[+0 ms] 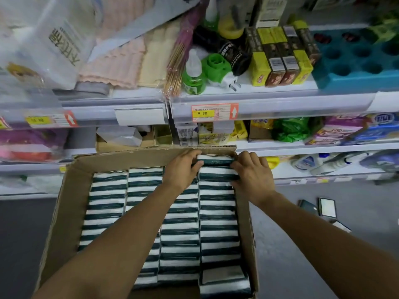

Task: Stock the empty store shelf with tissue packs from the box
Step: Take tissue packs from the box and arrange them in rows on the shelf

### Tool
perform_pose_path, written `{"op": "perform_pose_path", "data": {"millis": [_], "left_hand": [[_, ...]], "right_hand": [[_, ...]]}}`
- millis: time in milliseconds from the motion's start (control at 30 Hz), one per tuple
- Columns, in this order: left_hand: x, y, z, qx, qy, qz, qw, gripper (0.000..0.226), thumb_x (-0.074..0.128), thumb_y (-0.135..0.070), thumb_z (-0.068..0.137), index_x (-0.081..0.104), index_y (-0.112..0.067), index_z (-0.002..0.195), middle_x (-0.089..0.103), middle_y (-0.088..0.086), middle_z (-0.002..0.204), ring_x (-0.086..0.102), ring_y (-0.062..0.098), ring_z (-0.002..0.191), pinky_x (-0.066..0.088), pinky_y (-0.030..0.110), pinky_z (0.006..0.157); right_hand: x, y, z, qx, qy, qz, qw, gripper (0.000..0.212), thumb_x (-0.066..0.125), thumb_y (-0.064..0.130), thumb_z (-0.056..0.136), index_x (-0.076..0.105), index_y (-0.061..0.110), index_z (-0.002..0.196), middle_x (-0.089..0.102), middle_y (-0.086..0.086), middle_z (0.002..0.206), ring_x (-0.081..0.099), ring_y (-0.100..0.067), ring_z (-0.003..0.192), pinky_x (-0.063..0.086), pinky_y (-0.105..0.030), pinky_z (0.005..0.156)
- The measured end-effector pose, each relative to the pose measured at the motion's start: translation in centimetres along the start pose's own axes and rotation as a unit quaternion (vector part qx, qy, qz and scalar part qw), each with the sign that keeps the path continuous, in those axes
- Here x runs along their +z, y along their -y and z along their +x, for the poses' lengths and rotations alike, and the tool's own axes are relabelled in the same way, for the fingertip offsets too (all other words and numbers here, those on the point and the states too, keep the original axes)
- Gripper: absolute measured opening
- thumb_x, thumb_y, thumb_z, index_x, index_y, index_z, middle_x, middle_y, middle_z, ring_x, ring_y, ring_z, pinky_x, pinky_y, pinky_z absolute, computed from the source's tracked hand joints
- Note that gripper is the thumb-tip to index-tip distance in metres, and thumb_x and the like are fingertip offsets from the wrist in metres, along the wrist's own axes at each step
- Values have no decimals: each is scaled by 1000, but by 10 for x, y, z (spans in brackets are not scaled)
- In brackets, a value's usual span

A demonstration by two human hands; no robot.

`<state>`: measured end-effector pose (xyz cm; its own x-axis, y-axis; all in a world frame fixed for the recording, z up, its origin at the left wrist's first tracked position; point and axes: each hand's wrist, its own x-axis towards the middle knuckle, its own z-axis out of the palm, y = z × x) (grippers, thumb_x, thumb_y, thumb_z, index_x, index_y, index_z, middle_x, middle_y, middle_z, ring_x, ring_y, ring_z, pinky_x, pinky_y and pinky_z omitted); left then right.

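An open cardboard box (64, 212) stands on the floor before the shelves, packed with several rows of white and dark green tissue packs (179, 234). At the far right corner of the box, one tissue pack (217, 161) sits raised above its row. My left hand (183, 169) grips its left end with curled fingers. My right hand (251, 173) grips its right end, fingers bent down beside the box wall.
Stocked shelves rise behind the box: cloths and plastic bags (54, 39) at left, green bottles (194, 76) and small boxes (280, 61) in the middle, a blue tray (356, 61) at right. A yellow price label (213, 113) marks the shelf edge. Flat dark items (326, 208) lie on the grey floor at right.
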<state>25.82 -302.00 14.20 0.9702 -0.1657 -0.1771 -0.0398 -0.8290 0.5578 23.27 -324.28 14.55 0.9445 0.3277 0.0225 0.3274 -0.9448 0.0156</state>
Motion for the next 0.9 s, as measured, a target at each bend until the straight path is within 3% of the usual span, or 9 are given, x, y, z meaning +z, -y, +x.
{"op": "perform_pose_path", "data": {"millis": [167,300,367,433,533,633,733,833,900], "left_hand": [[-2,-1,10,-16,50,36,998,47,68,-40,90,56,-26,133,66,-1,104,62,20,96,51,33,76],[-8,-6,12,4,55,119,991,28,69,-32,89,65,-29,117,67,-4,102,62,19,97,42,27,68],[-12,-5,8,-21,45,93,994,24,70,-32,87,67,-27,111,62,-2,100,61,20,92,46,29,70],[-20,-3,0,-79,41,-4,996,24,74,-29,83,68,-24,106,56,1,100,60,21,88,50,32,76],[-44,-6,-17,-201,27,-198,959,21,74,-20,83,63,-19,100,63,5,99,61,18,82,47,28,70],[-69,-18,-41,-271,-7,-304,913,15,68,-15,89,53,-16,92,62,5,88,56,13,73,39,23,59],[-80,-31,-64,-279,-33,-343,896,18,66,-12,90,49,-14,86,65,8,87,62,20,80,48,27,67],[-97,-53,-91,-259,-75,-391,880,16,66,-18,91,50,-12,89,68,12,97,67,27,88,56,42,82],[-114,-68,-106,-240,-107,-406,875,18,63,-26,93,52,-11,93,66,8,90,65,25,79,54,40,78]], "right_hand": [[6,5,-7,-27,-20,-6,999,37,84,34,58,69,19,88,55,-6,96,50,-28,90,43,-40,72],[4,0,-16,-43,-25,21,999,33,81,32,61,69,19,90,58,-5,102,47,-27,95,39,-39,75],[-5,-4,-18,-52,-3,61,997,33,79,30,64,68,19,94,59,-2,105,50,-26,99,39,-38,77],[-24,-4,-20,-29,59,148,987,33,74,29,72,65,20,102,61,0,110,52,-25,103,39,-37,82],[-50,-1,-20,85,144,326,930,29,69,30,76,58,24,103,66,-1,101,59,-24,93,50,-38,79],[-81,6,-18,158,127,473,858,21,70,25,77,55,20,90,68,-9,90,64,-27,82,55,-43,70],[-108,10,-16,192,104,552,805,17,71,11,84,57,8,94,69,-21,93,66,-22,76,53,-30,63],[-143,13,-22,193,87,588,781,17,70,15,85,59,20,98,67,-27,92,68,-34,82,56,-46,75],[-171,13,-28,182,61,596,779,19,67,16,88,60,25,102,65,-29,95,67,-36,82,55,-47,75]]}}
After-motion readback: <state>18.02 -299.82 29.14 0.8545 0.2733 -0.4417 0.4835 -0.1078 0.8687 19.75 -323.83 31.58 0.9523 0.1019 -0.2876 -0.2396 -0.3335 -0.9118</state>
